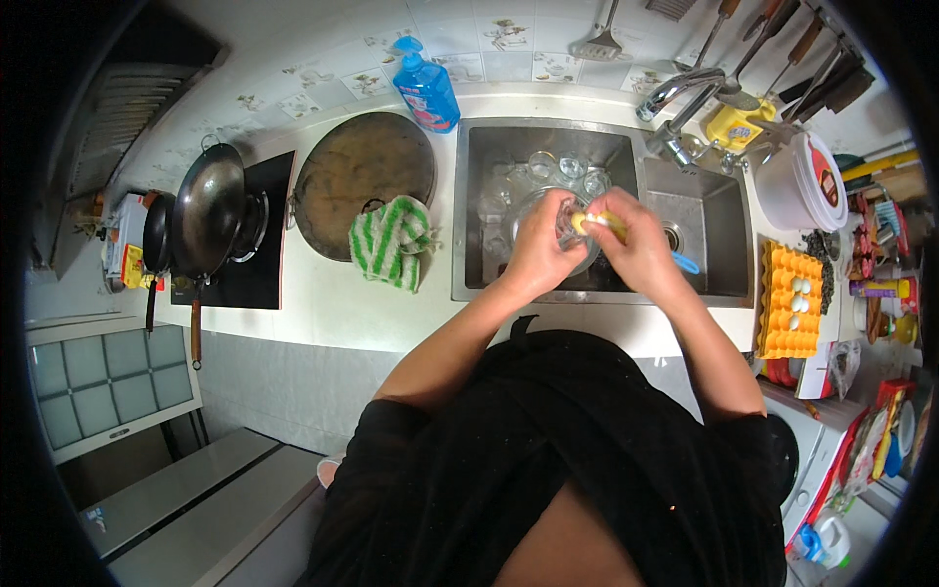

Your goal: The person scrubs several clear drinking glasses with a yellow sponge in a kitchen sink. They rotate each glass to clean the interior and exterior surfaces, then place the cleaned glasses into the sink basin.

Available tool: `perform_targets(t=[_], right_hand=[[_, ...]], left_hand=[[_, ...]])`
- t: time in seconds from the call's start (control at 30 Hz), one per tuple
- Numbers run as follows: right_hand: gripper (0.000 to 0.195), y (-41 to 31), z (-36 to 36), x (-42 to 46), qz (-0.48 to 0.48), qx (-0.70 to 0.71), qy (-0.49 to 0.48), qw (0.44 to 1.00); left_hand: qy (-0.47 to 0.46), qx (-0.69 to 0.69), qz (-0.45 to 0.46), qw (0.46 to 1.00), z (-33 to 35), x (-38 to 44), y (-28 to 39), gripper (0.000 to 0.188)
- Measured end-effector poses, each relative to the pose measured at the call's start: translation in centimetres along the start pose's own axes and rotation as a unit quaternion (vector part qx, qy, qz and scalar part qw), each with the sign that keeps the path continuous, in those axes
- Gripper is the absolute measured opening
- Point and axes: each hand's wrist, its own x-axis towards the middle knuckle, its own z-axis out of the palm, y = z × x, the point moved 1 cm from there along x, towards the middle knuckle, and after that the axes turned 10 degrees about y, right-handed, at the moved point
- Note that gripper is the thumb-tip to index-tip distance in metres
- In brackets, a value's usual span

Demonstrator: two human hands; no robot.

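My left hand [543,253] is closed around a clear drinking glass [567,226], held over the larger basin of a steel sink [461,213]. A yellow sponge [616,227] with some white foam on it is pinched in my right hand [640,246], right at the glass's mouth. Beneath both hands shows part of a round clear glass vessel [524,213], mostly covered by them. Several more clear glasses [572,166] lie farther back in that basin. A blue looped handle [685,263] pokes out beside my right wrist, in the smaller basin.
Behind the sink rises a chrome faucet [682,95]. A blue soap bottle [427,92], a round wooden board [359,176] and a green-striped cloth [392,242] are to the left, woks [209,213] beyond. On the right stand a white bucket [788,183] and an orange egg tray [781,301].
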Motion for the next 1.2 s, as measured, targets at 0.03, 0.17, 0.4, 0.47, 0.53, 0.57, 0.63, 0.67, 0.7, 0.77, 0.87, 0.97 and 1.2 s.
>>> perform_targets(t=[0.03, 0.17, 0.4, 0.47, 0.53, 0.57, 0.63, 0.67, 0.7, 0.77, 0.87, 0.97, 1.2], right_hand=[[0.016, -0.2, 0.1, -0.4, 0.0, 0.014, -0.003, 1.0], [0.018, -0.3, 0.6, 0.2, 0.001, -0.023, 0.023, 0.999], [0.014, 2.1, -0.5, 0.0, 0.108, 0.135, 0.035, 0.984], [0.012, 0.1, 0.0, -0.6, 0.045, 0.132, 0.011, 0.99], [0.012, -1.3, 0.4, -0.6, -0.038, 0.05, -0.021, 0.998], [0.011, -0.8, 0.5, -0.4, -0.02, 0.056, -0.007, 0.998], [0.01, 1.1, 1.2, 0.5, 0.016, 0.064, 0.024, 0.998], [0.008, 2.5, 1.2, 1.0, 0.045, 0.097, 0.036, 0.994], [0.009, 3.2, 0.9, 0.8, 0.057, 0.113, 0.033, 0.991], [0.011, 4.2, 0.5, 0.6, 0.081, 0.146, 0.028, 0.986], [0.01, 1.6, -0.5, -0.4, 0.127, 0.182, 0.036, 0.974], [0.011, -0.1, 0.3, -1.2, 0.063, 0.16, 0.01, 0.985], [0.009, 4.1, 0.2, 0.5, 0.109, 0.153, 0.038, 0.981]], left_hand=[[-0.004, 0.02, 0.026, 0.999, 0.1, 0.0, 0.0, 0.043], [-0.044, 0.061, 0.025, 0.997, 0.5, -0.3, 0.1, 0.047], [-0.014, 0.041, 0.041, 0.998, -0.4, 0.4, 0.6, 0.049], [-0.017, 0.11, 0.038, 0.993, -0.6, 0.3, 0.4, 0.049], [-0.024, 0.149, 0.054, 0.987, -0.3, 0.1, 0.2, 0.05], [-0.025, 0.156, 0.071, 0.985, -0.1, 0.0, 0.0, 0.05], [-0.028, 0.152, 0.105, 0.982, 0.4, 0.0, 0.3, 0.051], [-0.028, 0.142, 0.119, 0.982, 0.4, -0.2, 0.9, 0.051], [-0.025, 0.135, 0.132, 0.982, 0.1, -0.3, 1.3, 0.051], [-0.009, 0.107, 0.126, 0.986, -0.2, 0.1, 1.5, 0.051], [0.006, 0.095, 0.083, 0.992, -0.7, 0.5, 0.5, 0.051], [0.011, 0.109, 0.074, 0.991, -0.6, 0.5, -0.3, 0.05], [-0.03, -0.187, -0.117, 0.975, 0.4, -0.3, -0.1, 0.039]])
